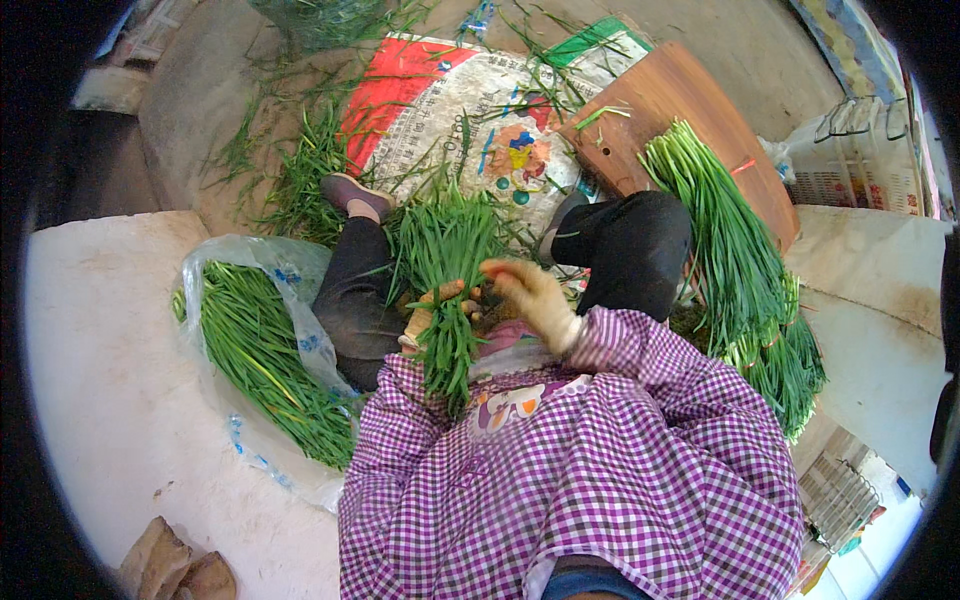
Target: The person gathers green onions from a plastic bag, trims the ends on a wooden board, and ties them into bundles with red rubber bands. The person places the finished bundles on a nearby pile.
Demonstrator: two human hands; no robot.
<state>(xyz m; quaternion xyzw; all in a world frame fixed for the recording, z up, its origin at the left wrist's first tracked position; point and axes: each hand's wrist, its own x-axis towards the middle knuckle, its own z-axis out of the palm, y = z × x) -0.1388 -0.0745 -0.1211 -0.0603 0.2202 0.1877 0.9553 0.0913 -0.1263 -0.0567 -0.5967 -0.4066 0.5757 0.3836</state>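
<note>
My left hand (437,304), in a beige glove with brownish fingers, grips a bunch of garlic chives (448,232) between my knees. The leaves fan out ahead of the hand, and the other end hangs back over the checked smock. My right hand (536,300), gloved too, is blurred beside the bunch on its right. Its fingertips point at the leaves, and whether they hold anything is not clear. Tied bundles of chives (724,232) lie to my right, partly on a brown wooden board (682,97). At my left an open clear plastic bag (199,259) holds loose chives (274,367).
A printed woven sack (427,112) lies flat under my feet, strewn with leaf scraps. More loose leaves (307,172) are heaped beside my left shoe (357,193). White plastic baskets (847,176) stand at the right. Brown crumpled material (161,562) rests at the lower left.
</note>
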